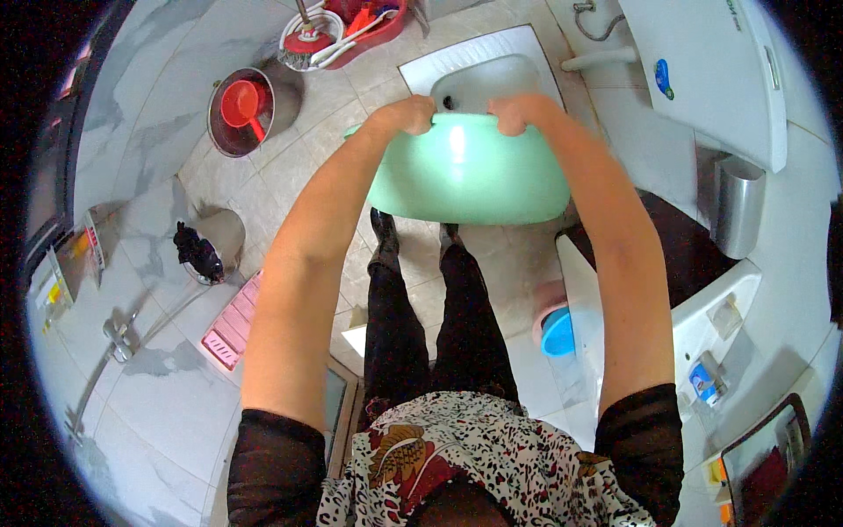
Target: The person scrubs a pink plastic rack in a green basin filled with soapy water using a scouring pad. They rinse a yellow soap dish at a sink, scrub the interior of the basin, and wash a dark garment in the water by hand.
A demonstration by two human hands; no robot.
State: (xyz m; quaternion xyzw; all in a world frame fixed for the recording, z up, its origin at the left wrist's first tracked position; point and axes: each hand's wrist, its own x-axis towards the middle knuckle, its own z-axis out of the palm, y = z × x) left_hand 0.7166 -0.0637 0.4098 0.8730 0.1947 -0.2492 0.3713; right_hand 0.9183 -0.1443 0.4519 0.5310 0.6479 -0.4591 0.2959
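A large pale green plastic basin (470,171) hangs in front of my legs, tipped so that its outer bottom faces me and its inside is hidden. My left hand (408,115) is closed on the rim at the left. Further right along the same rim, my right hand (518,113) is closed too. Both arms are stretched out. Just beyond the basin lies a white squat toilet (492,75) set in the tiled floor, with a dark drain hole at its left. The basin's top edge overlaps the near part of the toilet.
Left stand a metal bucket (285,105) with a red dipper (245,104) and a bin (224,237) with dark cloth. A red tub (378,39) with a mop is at the far left. A white sink (720,307) and blue basin (558,333) are at right.
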